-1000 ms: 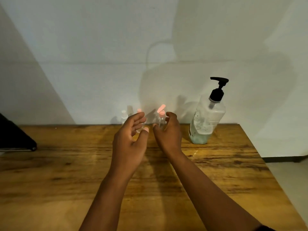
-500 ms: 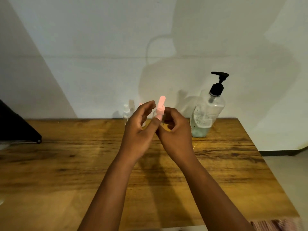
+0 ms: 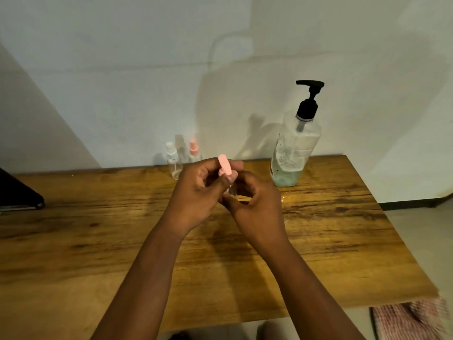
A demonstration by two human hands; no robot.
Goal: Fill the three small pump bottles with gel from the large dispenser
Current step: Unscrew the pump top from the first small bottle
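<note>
Both hands hold a small clear pump bottle with a pink cap point(image 3: 225, 166) above the middle of the wooden table point(image 3: 98, 241). My left hand point(image 3: 196, 195) pinches the pink cap at the top. My right hand point(image 3: 257, 204) curls round the clear body below. Two more small bottles stand at the table's back edge by the wall: one with a clear cap point(image 3: 173, 161) and one with a pink cap point(image 3: 194, 150). The large dispenser point(image 3: 293, 148), clear with a black pump and pale green gel low inside, stands at the back right.
A dark flat object point(image 3: 19, 195) lies at the table's left edge. A pink striped cloth point(image 3: 411, 320) shows on the floor past the front right corner. The white wall rises right behind the bottles.
My right hand lifted the pink-capped bottle from the back row and brought it nearer. My left hand closed in and took hold of its cap. The camera view shifted down.
</note>
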